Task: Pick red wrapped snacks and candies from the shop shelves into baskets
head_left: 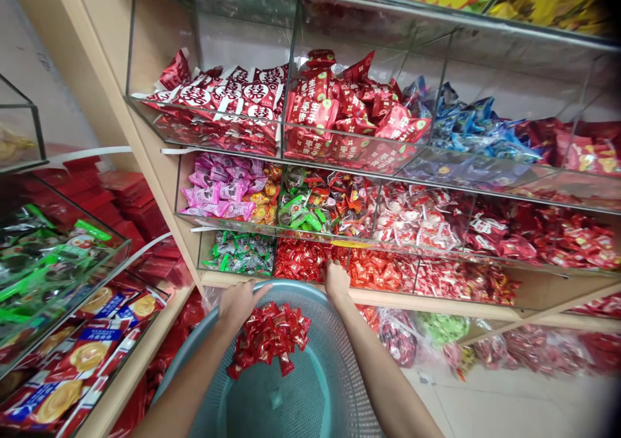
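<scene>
A blue-green plastic basket (347, 373) with mesh sides stands in front of me, tilted toward the shelf. A pile of red-wrapped candies (276, 331) lies inside it, toward the far side. My left hand (237, 303) is closed over the basket's far rim, its thumb stretched along the edge. Just beyond the rim, my right hand (336, 281) is at the front edge of a low bin of red-wrapped candies (303, 259). Its fingers are curled, and what they grip is hidden. Beside that bin is one of orange-red candies (373, 268).
Clear-walled shelf bins hold red-and-white packets (228, 98), red packets (339, 108), blue packets (480, 124) and purple-pink candies (218, 189). A wooden post (116, 95) rises at left, beside boxed biscuits (87, 354). Bagged candies (398, 336) lie under the shelf on the tiled floor (466, 399).
</scene>
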Motion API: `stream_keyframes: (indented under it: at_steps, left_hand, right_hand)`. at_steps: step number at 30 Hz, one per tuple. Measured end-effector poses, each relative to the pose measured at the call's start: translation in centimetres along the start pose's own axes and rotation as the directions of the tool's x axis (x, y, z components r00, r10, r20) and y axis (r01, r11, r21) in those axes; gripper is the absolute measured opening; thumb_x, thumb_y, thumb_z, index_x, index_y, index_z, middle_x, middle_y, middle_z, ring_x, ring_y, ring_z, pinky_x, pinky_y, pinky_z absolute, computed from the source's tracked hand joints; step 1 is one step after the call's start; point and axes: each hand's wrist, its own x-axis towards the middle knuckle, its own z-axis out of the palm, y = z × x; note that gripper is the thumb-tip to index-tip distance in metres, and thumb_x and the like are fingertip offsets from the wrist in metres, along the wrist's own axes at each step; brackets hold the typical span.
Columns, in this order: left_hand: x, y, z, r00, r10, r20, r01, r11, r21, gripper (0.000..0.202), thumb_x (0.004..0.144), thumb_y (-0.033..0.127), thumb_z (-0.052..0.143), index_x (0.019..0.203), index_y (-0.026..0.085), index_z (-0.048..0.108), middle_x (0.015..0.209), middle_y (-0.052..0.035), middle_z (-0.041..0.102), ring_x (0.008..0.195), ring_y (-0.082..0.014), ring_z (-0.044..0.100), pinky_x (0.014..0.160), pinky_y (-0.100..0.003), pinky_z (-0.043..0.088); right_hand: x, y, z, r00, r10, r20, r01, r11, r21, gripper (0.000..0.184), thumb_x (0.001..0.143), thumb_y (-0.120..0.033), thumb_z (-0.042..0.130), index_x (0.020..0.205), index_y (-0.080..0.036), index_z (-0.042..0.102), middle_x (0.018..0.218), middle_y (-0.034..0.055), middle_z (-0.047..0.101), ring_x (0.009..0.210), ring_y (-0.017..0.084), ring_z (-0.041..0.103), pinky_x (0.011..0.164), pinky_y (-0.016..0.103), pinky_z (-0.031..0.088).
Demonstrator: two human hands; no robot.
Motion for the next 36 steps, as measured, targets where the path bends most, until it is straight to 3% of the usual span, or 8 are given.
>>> stream_keyframes:
  at_steps: [10,15,17,19,21,24,29,36]
  left_hand:
    - [0.1,-0.1,0.4,1.000,0.007,-0.019,-0.007,1.000,0.008,0.074,0.077,0.065,0.011,0.089,0.015,0.064,0.078,-0.0150,0.066,0.077,-0.0299,0.062,0.066,-0.036,0.043]
    - [-0.1,0.1,0.1,1.000,0.000,-0.015,0.000,1.000,0.014,0.076,0.078,0.065,0.010,0.090,0.014,0.065,0.079,-0.0169,0.066,0.079,-0.0299,0.062,0.068,-0.036,0.043]
    - [-0.2,0.1,0.0,1.000,-0.009,-0.011,0.009,1.000,0.010,0.076,0.078,0.065,0.010,0.091,0.013,0.065,0.080,-0.0173,0.066,0.080,-0.0299,0.061,0.069,-0.036,0.043]
    - [-0.2,0.2,0.0,1.000,-0.010,-0.010,0.010,1.000,0.004,0.076,0.078,0.065,0.011,0.092,0.013,0.064,0.081,-0.0172,0.066,0.080,-0.0301,0.061,0.070,-0.037,0.043]
    - [-0.2,0.2,0.1,1.000,-0.005,-0.011,0.005,1.000,0.002,0.076,0.077,0.065,0.011,0.091,0.014,0.064,0.080,-0.0165,0.066,0.080,-0.0300,0.061,0.069,-0.037,0.043]
    - [-0.2,0.2,0.2,1.000,0.002,-0.016,-0.002,1.000,0.009,0.076,0.077,0.066,0.009,0.090,0.015,0.064,0.078,-0.0153,0.066,0.078,-0.0302,0.061,0.067,-0.037,0.043]
    - [-0.3,0.0,0.2,1.000,0.024,-0.018,-0.024,1.000,0.020,0.076,0.078,0.065,0.007,0.091,0.015,0.063,0.079,-0.0158,0.066,0.078,-0.0302,0.061,0.067,-0.037,0.043]
    - [-0.2,0.0,0.2,1.000,0.011,-0.021,-0.011,1.000,0.009,0.076,0.077,0.065,0.007,0.090,0.014,0.063,0.078,-0.0158,0.066,0.077,-0.0296,0.062,0.067,-0.037,0.043]
  right_hand:
    - [-0.1,0.4,-0.1,0.998,0.028,-0.050,-0.028,1.000,0.001,0.026,0.085,-0.014,0.033,0.091,-0.013,0.058,0.091,0.0150,0.059,0.080,0.019,0.060,0.062,0.026,0.040]
    - [-0.6,0.9,-1.9,0.984,0.004,-0.178,0.038,0.972,0.231,0.027,0.087,-0.027,0.033,0.087,-0.016,0.058,0.089,0.0105,0.061,0.075,0.017,0.059,0.063,0.025,0.039]
    - [-0.9,0.8,-2.6,0.977,-0.072,-0.199,0.158,0.871,0.465,0.029,0.087,-0.034,0.034,0.083,-0.016,0.057,0.084,0.0082,0.062,0.068,0.014,0.057,0.061,0.023,0.040]
    - [-1.5,0.4,-2.8,0.977,-0.175,-0.122,0.209,0.673,0.710,0.031,0.085,-0.040,0.037,0.082,-0.015,0.055,0.070,0.0045,0.061,0.055,0.011,0.053,0.054,0.022,0.040]
    - [-2.2,-0.4,-2.6,0.955,-0.295,0.019,0.132,0.484,0.865,0.033,0.081,-0.046,0.042,0.081,-0.015,0.054,0.055,-0.0010,0.055,0.043,0.009,0.046,0.044,0.020,0.036]
    - [-3.4,-1.7,-1.5,0.868,-0.453,0.202,-0.020,0.375,0.927,0.034,0.074,-0.049,0.050,0.076,-0.016,0.052,0.044,-0.0063,0.047,0.034,0.007,0.039,0.036,0.017,0.029]
    - [-4.9,-3.3,0.5,0.767,-0.544,0.341,-0.089,0.435,0.896,0.025,0.073,-0.040,0.053,0.069,-0.017,0.048,0.043,-0.0085,0.045,0.033,0.007,0.044,0.033,0.015,0.025]
    - [-5.2,-4.1,1.4,0.801,-0.480,0.357,-0.051,0.540,0.840,0.017,0.079,-0.027,0.045,0.066,-0.015,0.048,0.046,-0.0065,0.046,0.034,0.006,0.045,0.036,0.016,0.029]
